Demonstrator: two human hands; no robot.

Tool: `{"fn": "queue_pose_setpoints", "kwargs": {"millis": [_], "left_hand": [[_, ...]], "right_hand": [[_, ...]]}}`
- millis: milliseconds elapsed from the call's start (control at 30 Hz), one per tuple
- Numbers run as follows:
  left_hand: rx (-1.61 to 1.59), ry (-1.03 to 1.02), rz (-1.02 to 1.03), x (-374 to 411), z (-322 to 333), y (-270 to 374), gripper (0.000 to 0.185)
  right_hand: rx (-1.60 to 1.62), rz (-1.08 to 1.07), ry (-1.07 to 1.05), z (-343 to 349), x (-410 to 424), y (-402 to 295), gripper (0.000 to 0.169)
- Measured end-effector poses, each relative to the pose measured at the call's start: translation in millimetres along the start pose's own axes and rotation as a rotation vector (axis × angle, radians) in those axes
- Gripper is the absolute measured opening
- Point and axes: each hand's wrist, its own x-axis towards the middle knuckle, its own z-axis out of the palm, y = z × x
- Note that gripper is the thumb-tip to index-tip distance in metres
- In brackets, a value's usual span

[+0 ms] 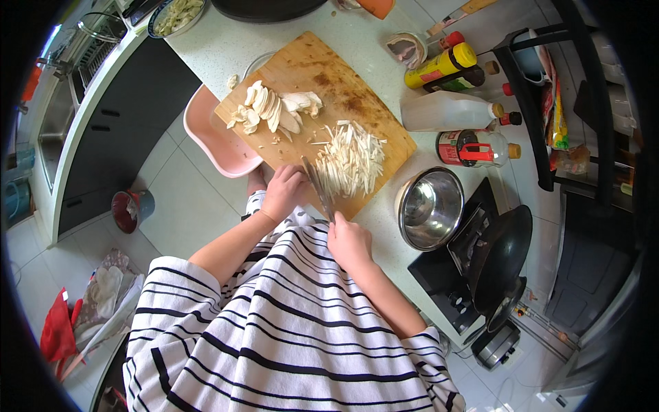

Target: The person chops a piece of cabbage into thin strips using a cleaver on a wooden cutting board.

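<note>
My right hand (350, 239) grips the handle of a kitchen knife (318, 186), whose blade stands edge-down on a wooden cutting board (329, 67). Against the blade's left side rest the curled fingers of my left hand (286, 188); whatever lies beneath them is hidden. Right of the blade is a pile of thin whitish strips (352, 159), apparently cut mushroom. Whitish slices (267, 108) lie overlapping on the board's upper left, with small crumbs below them. A small pale piece (232, 81) sits on the counter just off the board.
A steel bowl (431, 208) stands right of the board, before a black wok (500, 257) at the stove. Bottles (448, 110) line the wall side. A pink basin (219, 134) is at the board's left edge. A bowl of pale green food (177, 18) stands at the counter's far left.
</note>
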Motion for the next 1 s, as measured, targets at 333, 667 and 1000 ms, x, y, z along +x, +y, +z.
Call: {"fn": "queue_pose_setpoints", "kwargs": {"millis": [333, 667, 1000], "left_hand": [[-0.001, -0.001, 0.009, 1, -1, 1, 0.012], [-0.109, 0.015, -0.121, -6, -19, 0, 0.016], [-0.131, 0.051, -0.177, 12, -40, 12, 0.008]], "right_hand": [[0.065, 0.047, 0.045, 18, 14, 0, 0.021], [0.210, -0.040, 0.106, 9, 13, 16, 0.022], [0.165, -0.028, 0.050, -2, 14, 30, 0.020]]}}
